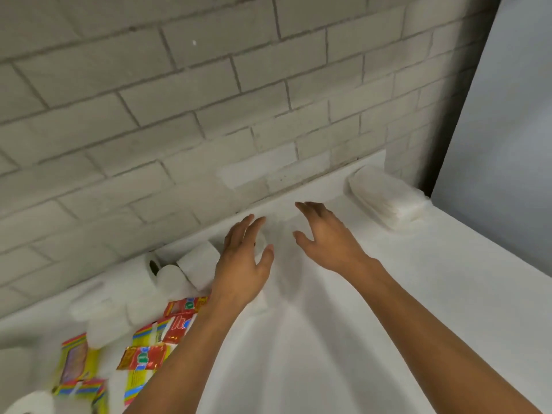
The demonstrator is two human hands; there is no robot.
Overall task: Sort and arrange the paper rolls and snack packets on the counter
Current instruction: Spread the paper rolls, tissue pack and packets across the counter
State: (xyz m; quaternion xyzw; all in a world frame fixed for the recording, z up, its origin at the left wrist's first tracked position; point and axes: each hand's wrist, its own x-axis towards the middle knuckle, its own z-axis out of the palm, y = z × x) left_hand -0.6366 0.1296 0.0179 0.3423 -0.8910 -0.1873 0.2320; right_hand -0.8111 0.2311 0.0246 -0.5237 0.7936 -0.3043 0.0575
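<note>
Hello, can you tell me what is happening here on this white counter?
A person is sorting paper rolls and snack packets. Both hands are open above the counter: the left hand reaches over a paper roll near the brick wall, and the right hand holds nothing. Red and yellow snack packets lie mixed with rolls at the left. A white paper stack sits in the far right corner.
</note>
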